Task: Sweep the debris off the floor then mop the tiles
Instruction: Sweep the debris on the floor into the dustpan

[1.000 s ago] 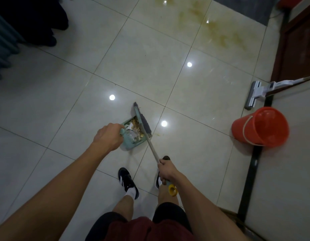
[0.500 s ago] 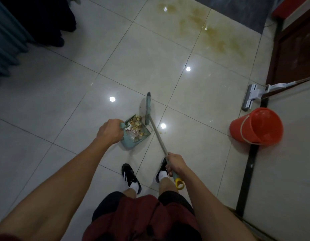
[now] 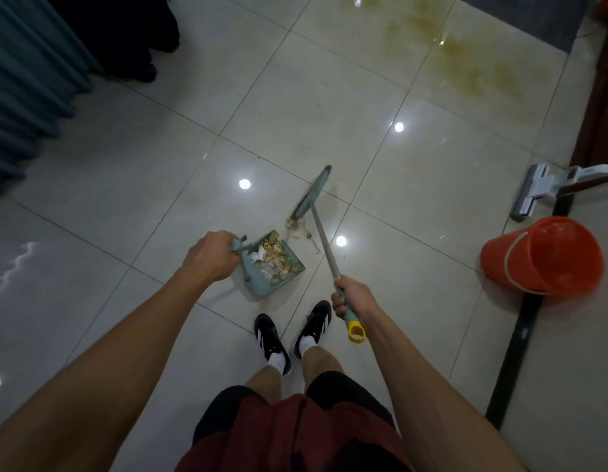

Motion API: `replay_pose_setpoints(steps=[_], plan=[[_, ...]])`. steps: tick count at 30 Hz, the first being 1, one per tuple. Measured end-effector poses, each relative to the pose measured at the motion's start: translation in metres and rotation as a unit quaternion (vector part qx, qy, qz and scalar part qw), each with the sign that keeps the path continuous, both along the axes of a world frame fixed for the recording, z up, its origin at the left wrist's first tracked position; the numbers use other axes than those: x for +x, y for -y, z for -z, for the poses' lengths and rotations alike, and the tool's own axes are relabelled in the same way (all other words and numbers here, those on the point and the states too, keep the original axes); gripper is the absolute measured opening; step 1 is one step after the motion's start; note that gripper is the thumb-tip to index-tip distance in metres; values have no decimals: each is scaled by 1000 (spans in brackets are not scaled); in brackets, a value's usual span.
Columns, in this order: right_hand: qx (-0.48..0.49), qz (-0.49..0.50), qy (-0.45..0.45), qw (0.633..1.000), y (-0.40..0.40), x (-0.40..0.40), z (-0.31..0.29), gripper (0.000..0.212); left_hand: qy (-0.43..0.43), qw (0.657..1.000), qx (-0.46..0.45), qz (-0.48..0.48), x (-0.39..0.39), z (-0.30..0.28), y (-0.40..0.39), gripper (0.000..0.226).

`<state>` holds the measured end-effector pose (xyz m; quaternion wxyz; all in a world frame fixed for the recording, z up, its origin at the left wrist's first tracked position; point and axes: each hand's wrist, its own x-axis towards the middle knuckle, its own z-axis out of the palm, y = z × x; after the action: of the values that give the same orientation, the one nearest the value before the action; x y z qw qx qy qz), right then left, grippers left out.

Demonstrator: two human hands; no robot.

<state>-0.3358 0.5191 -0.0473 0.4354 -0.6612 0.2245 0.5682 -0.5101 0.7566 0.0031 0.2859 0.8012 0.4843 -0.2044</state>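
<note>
The right hand (image 3: 351, 298) curls its fingers round the broom (image 3: 324, 245) near the handle's top end — a light, stiff lever, probably best steered from there. The left hand (image 3: 210, 256) grips the dustpan (image 3: 273, 264) handle; beyond its mouth lies loose debris (image 3: 297, 229) — light, easily scattered.

Glossy, mirror-smooth floor tiles (image 3: 296, 107) lie beyond both hands, stained yellowish-brown farther out. The left hand (image 3: 209, 257) grips a matt teal plastic dustpan (image 3: 261, 282). The right hand (image 3: 352, 298) holds a broom (image 3: 324, 240) with a dull metal shaft. A smooth orange plastic bucket (image 3: 547, 257) sits right of it.
</note>
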Motion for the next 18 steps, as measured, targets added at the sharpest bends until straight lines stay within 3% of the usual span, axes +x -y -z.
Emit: replay_pose_setpoints(steps=[2, 7, 10, 13, 16, 18], plan=[[23, 20, -17, 999, -14, 7, 10, 24, -11, 1000, 5, -2, 1, 1, -1, 8], [47, 41, -84, 994, -54, 32, 29, 11, -30, 1000, 7, -6, 7, 8, -2, 12], [28, 7, -96, 995, -66, 44, 38, 16, -41, 999, 11, -8, 15, 11, -2, 13], [-37, -170, 43, 984, -63, 44, 50, 35, -45, 999, 18, -12, 23, 12, -3, 16], [-77, -388, 171, 903, -53, 42, 57, 44, -40, 999, 17, -7, 29, 10, -1, 16], [-94, -466, 204, 856, -46, 39, 60, 39, -40, 999, 15, -4, 32, 8, 0, 15]])
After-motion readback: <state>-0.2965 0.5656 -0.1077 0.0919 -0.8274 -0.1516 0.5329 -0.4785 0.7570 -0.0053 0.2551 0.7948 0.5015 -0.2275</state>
